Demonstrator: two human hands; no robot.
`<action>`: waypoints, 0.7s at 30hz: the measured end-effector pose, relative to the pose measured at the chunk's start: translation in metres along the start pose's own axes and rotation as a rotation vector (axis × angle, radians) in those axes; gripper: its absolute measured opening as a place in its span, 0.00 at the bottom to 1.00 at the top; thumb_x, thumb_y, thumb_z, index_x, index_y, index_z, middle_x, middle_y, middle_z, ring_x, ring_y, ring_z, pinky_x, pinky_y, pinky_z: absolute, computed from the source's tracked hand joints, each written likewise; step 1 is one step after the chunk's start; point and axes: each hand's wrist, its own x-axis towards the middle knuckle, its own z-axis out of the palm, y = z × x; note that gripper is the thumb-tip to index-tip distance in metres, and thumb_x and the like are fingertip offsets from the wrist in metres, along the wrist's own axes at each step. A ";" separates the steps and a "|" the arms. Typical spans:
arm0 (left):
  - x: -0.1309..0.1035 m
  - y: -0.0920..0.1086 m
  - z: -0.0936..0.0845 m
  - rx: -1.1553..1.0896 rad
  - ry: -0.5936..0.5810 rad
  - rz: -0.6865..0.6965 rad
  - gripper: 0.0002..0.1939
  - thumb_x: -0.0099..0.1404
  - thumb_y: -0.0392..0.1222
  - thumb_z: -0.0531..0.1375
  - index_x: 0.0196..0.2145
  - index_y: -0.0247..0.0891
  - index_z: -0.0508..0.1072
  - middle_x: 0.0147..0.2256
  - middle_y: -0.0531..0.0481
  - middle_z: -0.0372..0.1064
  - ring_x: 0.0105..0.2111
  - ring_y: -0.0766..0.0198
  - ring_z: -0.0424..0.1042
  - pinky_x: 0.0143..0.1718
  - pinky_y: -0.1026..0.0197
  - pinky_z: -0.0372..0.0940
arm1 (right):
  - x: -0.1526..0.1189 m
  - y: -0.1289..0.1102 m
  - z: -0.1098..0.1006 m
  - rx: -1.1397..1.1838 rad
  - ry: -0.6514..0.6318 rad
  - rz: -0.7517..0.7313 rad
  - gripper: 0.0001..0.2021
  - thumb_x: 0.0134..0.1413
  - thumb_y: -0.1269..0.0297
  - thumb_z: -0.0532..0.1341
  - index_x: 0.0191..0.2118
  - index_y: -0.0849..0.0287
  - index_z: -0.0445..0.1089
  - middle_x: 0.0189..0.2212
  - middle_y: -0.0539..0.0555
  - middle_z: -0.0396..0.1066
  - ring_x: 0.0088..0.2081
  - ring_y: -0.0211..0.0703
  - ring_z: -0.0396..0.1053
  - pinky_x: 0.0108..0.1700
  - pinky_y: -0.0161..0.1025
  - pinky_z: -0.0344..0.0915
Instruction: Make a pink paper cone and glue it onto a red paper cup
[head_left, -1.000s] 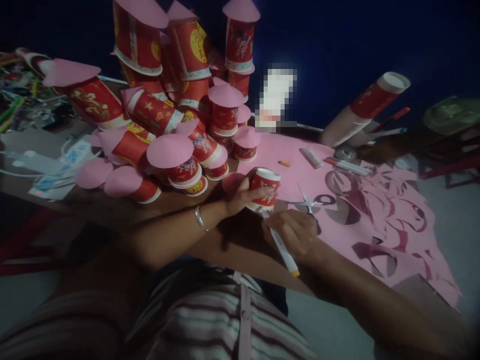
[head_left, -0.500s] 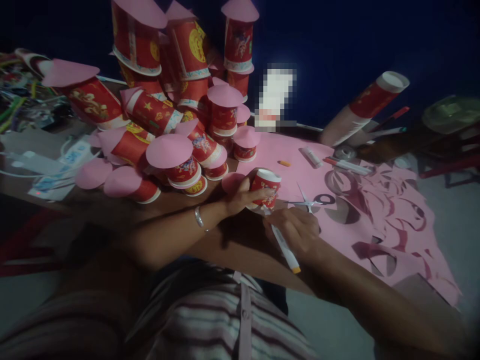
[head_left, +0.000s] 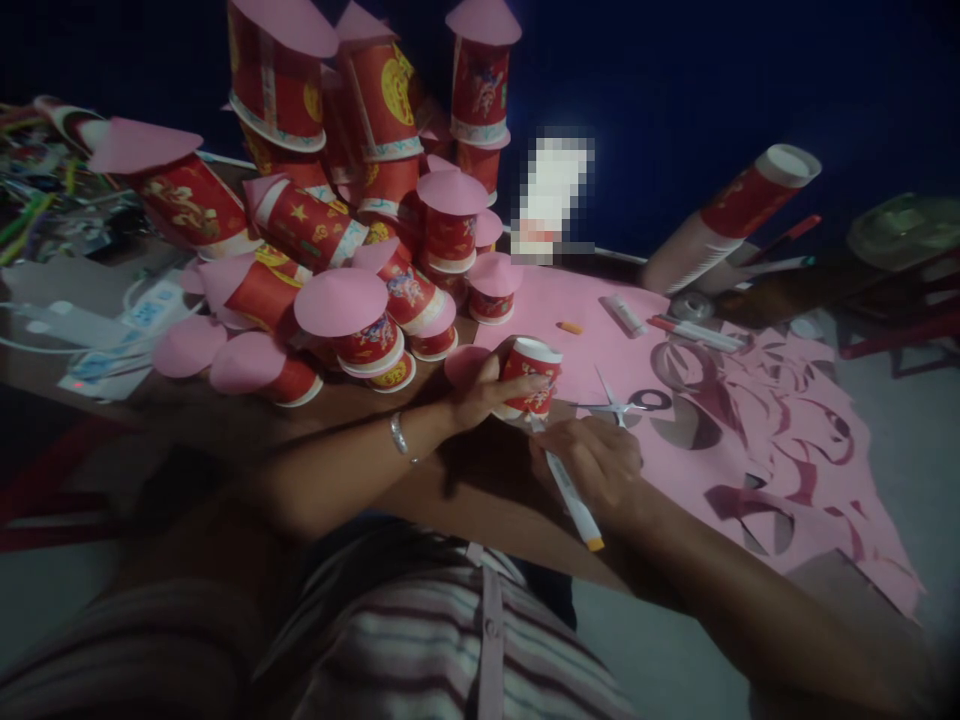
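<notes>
A red paper cup (head_left: 534,372) with a white rim is wrapped by my left hand (head_left: 480,388), its thumb across the printed side. My right hand (head_left: 596,460) grips a white marker (head_left: 571,497) with a yellow end pointing down toward me. The marker's other end meets the lower edge of the cup; I cannot make out its tip. Scissors (head_left: 619,408) lie spread on the pink paper just beyond my right hand. A pink paper disc or cone (head_left: 466,367) rests behind my left hand, partly hidden.
Many red cups with pink cone tops, such as one near cone (head_left: 341,302), crowd the left of the table (head_left: 465,520). Pink paper scraps (head_left: 795,430) cover the right. A cup stack (head_left: 757,195) leans at the back. An orange cap (head_left: 569,327) and a glue stick (head_left: 626,315) lie on pink paper.
Almost nothing differs. The marker and my right hand have shifted very slightly along the cup's lower edge; my left hand keeps its hold.
</notes>
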 end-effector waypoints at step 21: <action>0.000 -0.002 0.000 -0.060 0.003 0.004 0.24 0.56 0.44 0.71 0.47 0.33 0.70 0.44 0.40 0.78 0.42 0.55 0.78 0.45 0.54 0.71 | 0.001 0.005 -0.013 0.110 -0.121 0.014 0.06 0.61 0.76 0.57 0.41 0.61 0.66 0.26 0.51 0.72 0.24 0.39 0.67 0.27 0.38 0.63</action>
